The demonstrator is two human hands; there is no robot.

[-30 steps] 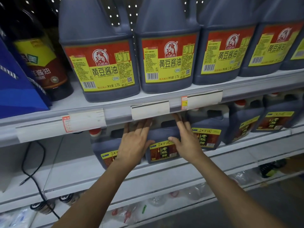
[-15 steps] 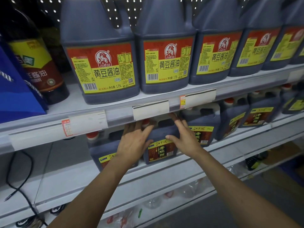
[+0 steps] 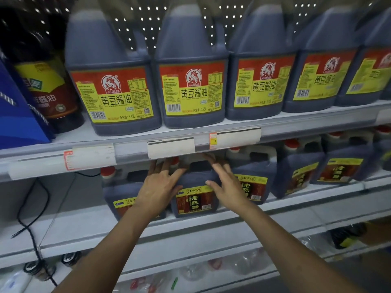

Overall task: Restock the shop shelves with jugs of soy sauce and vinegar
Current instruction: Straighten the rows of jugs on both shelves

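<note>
Shop aisle, white metal shelving with a perforated back panel (image 3: pixel 148 24) behind the top row. Upper shelf (image 3: pixel 131 144) carries a row of big soy sauce jugs (image 3: pixel 114 81), red-and-yellow labels, standing upright side by side; at the far left a dark round bottle (image 3: pixel 48 87) and a blue box (image 3: pixel 14 106). Blank white price tags (image 3: pixel 171 144) are clipped along that shelf's front edge, some with small red stickers. Middle shelf (image 3: pixel 211 227) holds smaller vinegar jugs with red caps and dark brown labels, lined up to the right; the left part of this shelf is bare white with a black cable (image 3: pixel 31 210) trailing down across it. Person's left hand (image 3: pixel 157 187) lies flat with fingers straight and spread on the left shoulder of the centre vinegar jug (image 3: pixel 195 199), thumb across its front. Right hand (image 3: pixel 226 185) is likewise flat, fingers straight, against the jug's right side, fingertips reaching up under the upper shelf edge. Neither hand curls round the handle. The jug sits upright at the shelf front, touching a neighbour jug (image 3: pixel 124 199) on its left and just beside another on its right. Lower shelf (image 3: pixel 190 271) below shows clear plastic-wrapped items, blurred.
</note>
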